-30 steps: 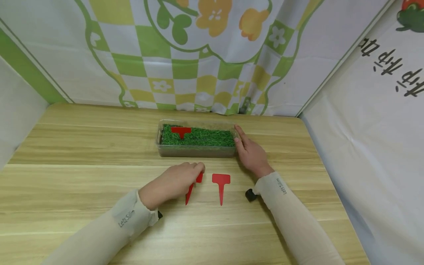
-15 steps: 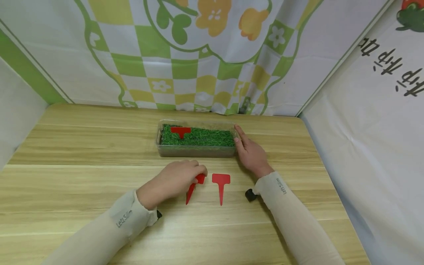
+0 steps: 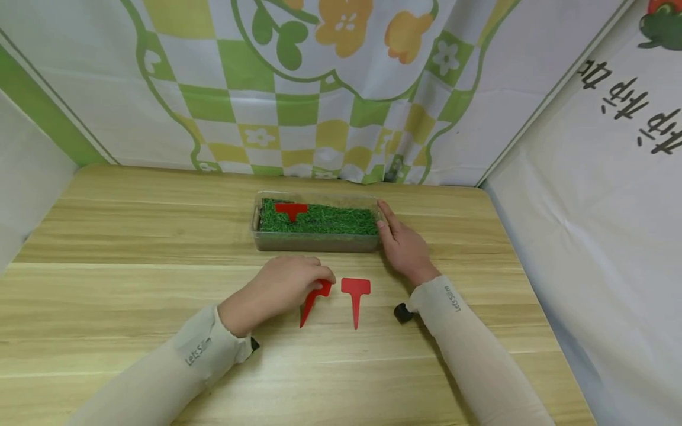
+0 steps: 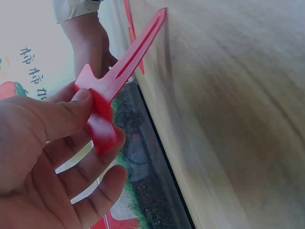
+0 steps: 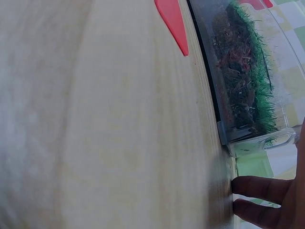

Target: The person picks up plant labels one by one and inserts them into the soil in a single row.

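Observation:
My left hand [image 3: 279, 289] pinches a red T-shaped plant label [image 4: 102, 100] by its wide head, thumb on one face and fingers behind. The pointed stem slants down toward the table in the head view. Just right of it lies another red plant label [image 3: 356, 288], flat on the wood. My right hand [image 3: 407, 251] rests against the right end of a clear plastic box [image 3: 319, 243], fingers extended; in the right wrist view two fingertips [image 5: 240, 185] come down at the table beside the box. Green grass [image 3: 338, 220] over dark soil fills the box, and a third red label [image 3: 291, 209] stands upright at its left.
The wooden table [image 3: 133, 284] carries all of this. A checked, flowered curtain [image 3: 298, 118] hangs right behind the box. White fabric [image 3: 602, 236] closes off the right side. A black wrist device [image 3: 403, 313] sits under the right sleeve.
My left hand has shifted slightly right, and the label in its fingers has turned so more of its face shows. The right hand and the box have stayed in place.

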A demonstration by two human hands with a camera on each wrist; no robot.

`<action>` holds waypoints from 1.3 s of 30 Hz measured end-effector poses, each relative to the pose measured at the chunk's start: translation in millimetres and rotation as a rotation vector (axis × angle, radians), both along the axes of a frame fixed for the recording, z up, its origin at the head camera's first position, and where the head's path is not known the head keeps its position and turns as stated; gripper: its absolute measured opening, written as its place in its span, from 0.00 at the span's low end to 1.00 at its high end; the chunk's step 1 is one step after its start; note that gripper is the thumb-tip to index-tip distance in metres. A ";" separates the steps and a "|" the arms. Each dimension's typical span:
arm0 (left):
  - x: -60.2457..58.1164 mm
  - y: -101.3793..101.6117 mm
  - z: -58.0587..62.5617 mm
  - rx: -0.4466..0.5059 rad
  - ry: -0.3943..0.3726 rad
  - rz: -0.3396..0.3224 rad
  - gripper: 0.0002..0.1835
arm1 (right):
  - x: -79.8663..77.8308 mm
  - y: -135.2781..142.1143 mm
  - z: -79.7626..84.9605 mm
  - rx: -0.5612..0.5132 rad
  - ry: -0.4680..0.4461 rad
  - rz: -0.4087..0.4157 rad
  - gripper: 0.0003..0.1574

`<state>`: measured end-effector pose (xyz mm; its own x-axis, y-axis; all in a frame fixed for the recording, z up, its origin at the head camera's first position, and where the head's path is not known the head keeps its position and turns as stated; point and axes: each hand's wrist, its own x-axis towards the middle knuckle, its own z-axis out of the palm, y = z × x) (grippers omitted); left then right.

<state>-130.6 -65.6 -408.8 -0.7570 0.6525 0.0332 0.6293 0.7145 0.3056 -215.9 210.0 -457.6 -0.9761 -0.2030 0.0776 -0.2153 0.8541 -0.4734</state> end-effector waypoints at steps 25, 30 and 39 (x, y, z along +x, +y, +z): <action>-5.3 -1.8 9.8 0.065 0.053 0.021 0.15 | -1.0 -1.0 4.8 0.026 -0.015 0.004 0.34; -6.8 -1.9 15.6 0.068 0.069 0.027 0.16 | -0.2 -1.0 5.2 0.025 -0.020 0.004 0.34; -12.7 1.2 32.1 0.102 0.139 0.052 0.18 | 0.8 -0.9 5.8 0.028 -0.020 0.002 0.34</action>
